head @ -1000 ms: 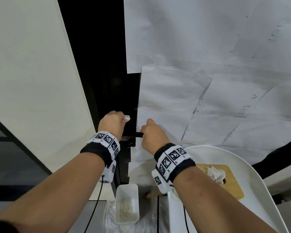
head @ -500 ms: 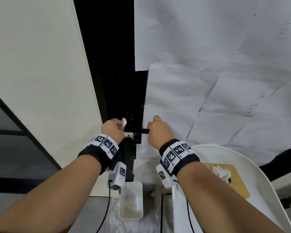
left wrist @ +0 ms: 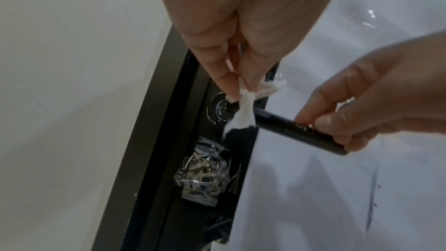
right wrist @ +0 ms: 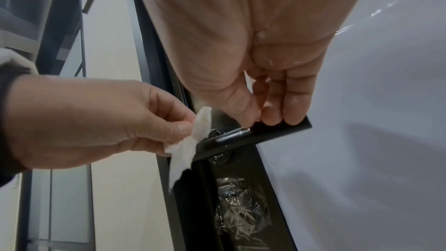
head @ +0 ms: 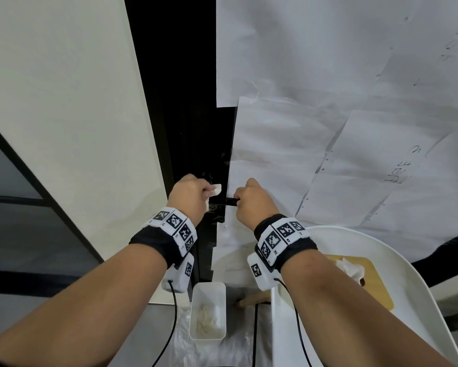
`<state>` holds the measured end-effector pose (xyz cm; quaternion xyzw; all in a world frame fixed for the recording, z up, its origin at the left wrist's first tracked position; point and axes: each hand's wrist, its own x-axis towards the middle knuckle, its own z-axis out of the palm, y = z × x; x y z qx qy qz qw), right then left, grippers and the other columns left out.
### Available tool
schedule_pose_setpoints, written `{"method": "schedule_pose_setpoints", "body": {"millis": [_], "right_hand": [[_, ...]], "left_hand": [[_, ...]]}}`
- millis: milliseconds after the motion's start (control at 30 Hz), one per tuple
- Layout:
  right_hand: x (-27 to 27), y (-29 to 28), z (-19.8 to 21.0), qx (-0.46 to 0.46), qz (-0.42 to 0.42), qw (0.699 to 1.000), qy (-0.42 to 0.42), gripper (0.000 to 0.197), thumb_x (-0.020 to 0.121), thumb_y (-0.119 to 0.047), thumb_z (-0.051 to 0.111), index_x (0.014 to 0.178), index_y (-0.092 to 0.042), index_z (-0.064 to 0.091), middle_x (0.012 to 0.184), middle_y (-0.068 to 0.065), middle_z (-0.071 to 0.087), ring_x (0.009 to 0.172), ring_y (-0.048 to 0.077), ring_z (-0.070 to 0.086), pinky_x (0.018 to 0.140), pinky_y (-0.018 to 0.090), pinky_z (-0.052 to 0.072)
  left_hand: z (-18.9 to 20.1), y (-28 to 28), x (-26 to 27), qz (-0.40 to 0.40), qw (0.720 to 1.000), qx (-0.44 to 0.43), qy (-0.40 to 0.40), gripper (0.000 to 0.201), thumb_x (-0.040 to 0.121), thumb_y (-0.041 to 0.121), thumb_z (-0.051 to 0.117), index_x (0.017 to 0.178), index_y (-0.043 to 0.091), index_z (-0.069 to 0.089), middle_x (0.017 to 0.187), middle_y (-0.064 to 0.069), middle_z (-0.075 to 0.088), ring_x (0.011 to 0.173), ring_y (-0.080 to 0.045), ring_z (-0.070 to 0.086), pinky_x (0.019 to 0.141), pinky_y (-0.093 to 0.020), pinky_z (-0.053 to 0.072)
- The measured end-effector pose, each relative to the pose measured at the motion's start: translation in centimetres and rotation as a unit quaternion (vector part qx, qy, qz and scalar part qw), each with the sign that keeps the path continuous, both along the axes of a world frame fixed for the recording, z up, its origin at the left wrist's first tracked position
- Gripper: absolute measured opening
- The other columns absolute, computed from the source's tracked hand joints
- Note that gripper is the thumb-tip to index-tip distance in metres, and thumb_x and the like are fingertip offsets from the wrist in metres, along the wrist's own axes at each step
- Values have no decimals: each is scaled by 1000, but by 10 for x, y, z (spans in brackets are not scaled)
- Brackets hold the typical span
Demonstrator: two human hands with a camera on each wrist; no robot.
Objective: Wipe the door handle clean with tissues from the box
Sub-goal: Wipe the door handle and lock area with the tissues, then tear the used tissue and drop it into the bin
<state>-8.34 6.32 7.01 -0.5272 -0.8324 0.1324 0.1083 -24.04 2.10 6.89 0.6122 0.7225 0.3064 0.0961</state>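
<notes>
My left hand (head: 189, 193) pinches a small white tissue (left wrist: 243, 110) between the thumb and the fingertips, and the tissue touches the black handle (left wrist: 296, 131) at its inner end, close to the round base on the dark door frame (left wrist: 149, 159). The tissue hangs down a little below the handle. My right hand (head: 253, 201) holds the outer end of the handle: the thumb and the first fingers are curled and closed on the bar, from above and below. The handle stands out level from the frame, between my two hands.

To the right of the frame the door is covered with white paper sheets (head: 328, 128). Under the handle, on the frame, I see a piece of crumpled clear plastic film (right wrist: 237, 211).

Below my right arm there is a white chair (head: 413, 282), and on it a wooden box (head: 376, 287) with a tissue coming out. Between my arms, lower down, stands a white tray (head: 208, 287) with used tissues inside.
</notes>
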Motion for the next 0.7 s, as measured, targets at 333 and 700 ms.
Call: {"method": "schedule_pose_setpoints", "body": {"millis": [333,700], "right_hand": [[-6,-5,-5,37,24,997,56,25,92,-23,51,114,-14,60,104,8,50,82,29,58,72,40,54],[-14,-5,-7,129,38,991,-13,5,81,-8,56,82,-8,60,89,9,52,76,29,51,59,35,37]], "left_hand": [[1,-4,17,-51,997,48,-37,14,85,9,67,97,12,71,97,-5,62,82,-15,62,76,-27,53],[-8,1,7,-68,994,2,84,19,91,21,60,99,11,74,96,-9,57,81,-25,60,73,-39,52]]}}
